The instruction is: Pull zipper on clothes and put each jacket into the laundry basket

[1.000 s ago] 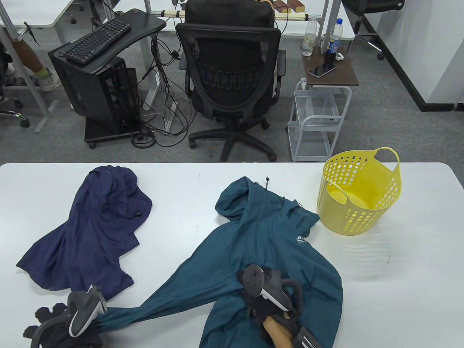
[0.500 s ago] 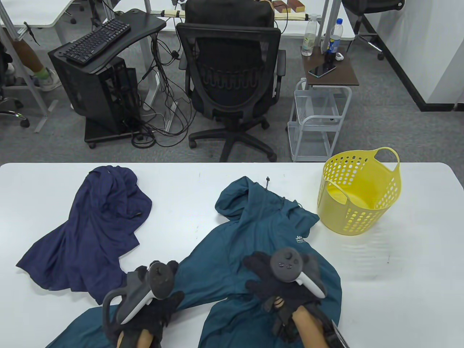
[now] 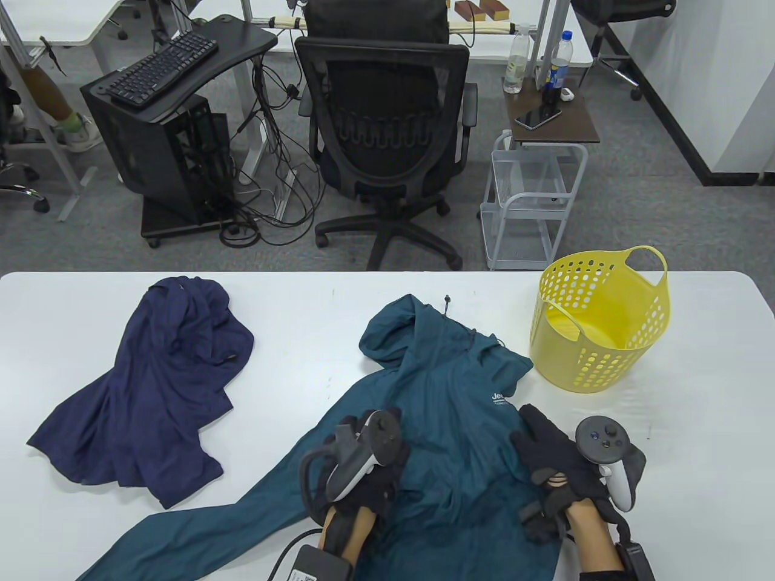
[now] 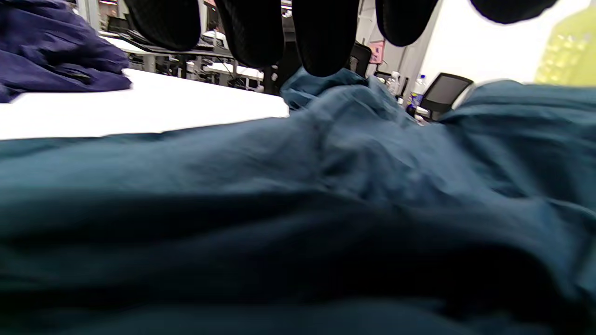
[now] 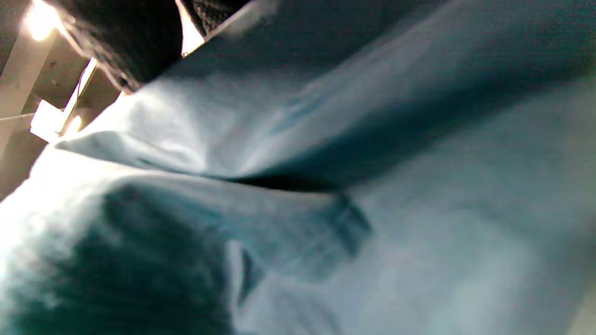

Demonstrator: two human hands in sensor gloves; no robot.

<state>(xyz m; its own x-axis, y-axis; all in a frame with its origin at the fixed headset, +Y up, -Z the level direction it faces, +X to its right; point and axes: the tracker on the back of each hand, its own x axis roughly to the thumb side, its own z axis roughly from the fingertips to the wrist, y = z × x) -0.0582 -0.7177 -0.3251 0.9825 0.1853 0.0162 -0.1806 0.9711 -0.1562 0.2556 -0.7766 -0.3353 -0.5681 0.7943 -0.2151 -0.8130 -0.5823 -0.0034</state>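
Note:
A teal hooded jacket (image 3: pixel 448 387) lies front up across the middle of the white table (image 3: pixel 303 339), one sleeve trailing to the near left edge. My left hand (image 3: pixel 363 436) rests on its left chest with the fingers (image 4: pixel 326 37) straight over the cloth (image 4: pixel 326 186). At the jacket's right side, my right hand (image 3: pixel 545 448) is turned on its side and grips a fold of the teal cloth (image 5: pixel 372 232). A navy jacket (image 3: pixel 157 387) lies crumpled at the left. The yellow laundry basket (image 3: pixel 636 339) stands upright at the right, nothing showing inside it.
Bare table lies between the two jackets and to the right of the basket. Beyond the far edge stand a black office chair (image 3: pixel 381 121) and a small white cart (image 3: pixel 533 206). The navy jacket (image 4: pixel 46 60) and basket (image 4: pixel 568 51) show in the left wrist view.
My left hand came from the near left corner onto the teal jacket's chest. My right hand slid from the jacket's middle to its right edge. The sleeve now lies loose.

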